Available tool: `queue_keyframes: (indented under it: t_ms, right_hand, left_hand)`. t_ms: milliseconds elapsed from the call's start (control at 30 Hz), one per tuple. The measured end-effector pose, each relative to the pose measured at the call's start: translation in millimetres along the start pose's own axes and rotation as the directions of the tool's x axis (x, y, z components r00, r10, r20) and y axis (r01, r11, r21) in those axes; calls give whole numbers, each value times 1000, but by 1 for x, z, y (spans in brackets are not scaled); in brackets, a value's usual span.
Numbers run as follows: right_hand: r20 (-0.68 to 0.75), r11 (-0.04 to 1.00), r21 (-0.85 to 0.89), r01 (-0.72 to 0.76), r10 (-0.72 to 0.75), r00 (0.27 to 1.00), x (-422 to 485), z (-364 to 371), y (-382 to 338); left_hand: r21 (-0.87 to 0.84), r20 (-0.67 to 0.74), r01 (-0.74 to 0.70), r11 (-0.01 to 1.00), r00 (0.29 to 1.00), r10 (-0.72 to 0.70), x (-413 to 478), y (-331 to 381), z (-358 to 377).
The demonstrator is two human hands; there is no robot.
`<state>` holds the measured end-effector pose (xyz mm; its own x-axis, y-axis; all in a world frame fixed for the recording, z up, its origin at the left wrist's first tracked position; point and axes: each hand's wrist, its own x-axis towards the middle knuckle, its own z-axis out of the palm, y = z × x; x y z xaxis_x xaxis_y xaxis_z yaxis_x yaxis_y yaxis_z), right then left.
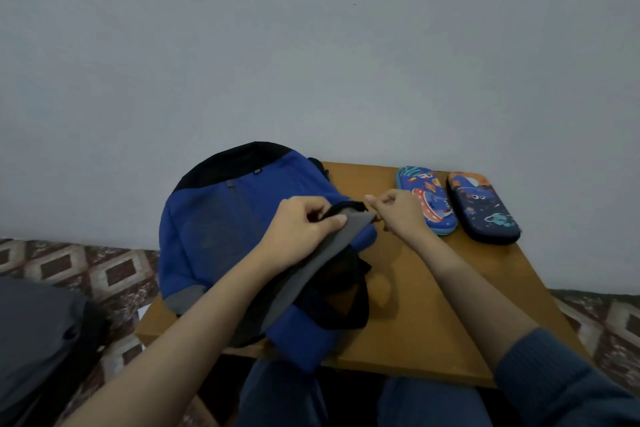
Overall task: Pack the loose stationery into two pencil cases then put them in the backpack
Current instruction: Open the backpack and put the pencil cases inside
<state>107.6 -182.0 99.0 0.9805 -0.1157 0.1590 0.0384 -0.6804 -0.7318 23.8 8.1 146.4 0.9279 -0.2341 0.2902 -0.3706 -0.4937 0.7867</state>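
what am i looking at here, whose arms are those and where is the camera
No machine here: a person wears a wide-angle camera on the head, so the one picture looks down at their own arms. A blue backpack lies on the wooden table. The left hand grips its grey edge; the right hand pinches something small there, perhaps a zip pull. Two closed pencil cases, a light blue case and a dark navy case, lie side by side at the far right, untouched.

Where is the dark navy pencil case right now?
In the head view, the dark navy pencil case lies at the far right of the wooden table, by the wall, right of the light blue pencil case.
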Motion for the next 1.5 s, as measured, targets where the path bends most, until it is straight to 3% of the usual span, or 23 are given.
queue_keyframes:
  t_ms: [133,233,300,367,500,533,600,667,767,867,933,1033,1167,1300,1333,1433,1500]
  right_hand:
    - [-84,942,335,-11,42,996,-32,-30,-4]
    - [-20,761,644,-82,124,992,-50,-55,-2]
    - [60,563,812,-154,181,982,-53,-68,7]
    - [118,438,869,-230,268,956,-51,-81,23]
    - [207,296,892,-340,400,893,-63,-85,52]
    - [204,336,869,-364,428,880,-68,-82,57]
    - [150,535,741,-406,458,876,-73,-76,69]
    - [162,652,620,-436,438,884,-75,-72,73]
    - [211,701,537,-469,427,879,-75,-67,64]
    - [204,694,528,-489,456,866,-71,-58,58]
    - [211,623,615,-483,460,862,-66,-54,55]
    - [243,414,807,-422,418,875,-55,-53,40]
    - [243,114,953,-281,266,933,-38,-51,7]
    - [154,55,984,-172,237,959,-33,-57,9]
    - [177,90,974,-206,256,950,-35,-62,18]
    - [200,424,781,-459,527,826,-38,-80,60]
    - [201,504,597,-624,659,724,-51,-95,83]
  left_hand:
    - [-135,-237,88,987,964,-119,56,31,10]
    - [-263,-278,55,963,952,-130,88,73,37]
    - [-296,-130,27,955,989,-69,97,87,61]
    - [-273,70,42,961,997,-24,95,80,85]
    - [25,330,143,989,933,-143,67,23,103]
    - [106,389,169,980,900,-197,56,7,105]
    - [179,480,158,971,848,-227,34,-14,109]
    - [275,468,109,955,853,-232,17,-24,115]
    - [358,341,98,929,912,-228,8,-32,125]
    - [301,272,179,936,925,-265,9,-40,127]
    - [199,228,217,956,938,-261,10,-42,124]
    - [30,92,218,975,971,-220,16,-29,106]
    - [-146,-83,93,985,991,-106,32,7,76]
    - [-140,-196,4,990,980,-31,42,32,77]
    - [-120,-196,20,993,980,-43,42,31,83]
    - [-72,-168,133,989,975,-143,37,11,105]
    - [-52,-148,184,982,971,-190,32,0,121]
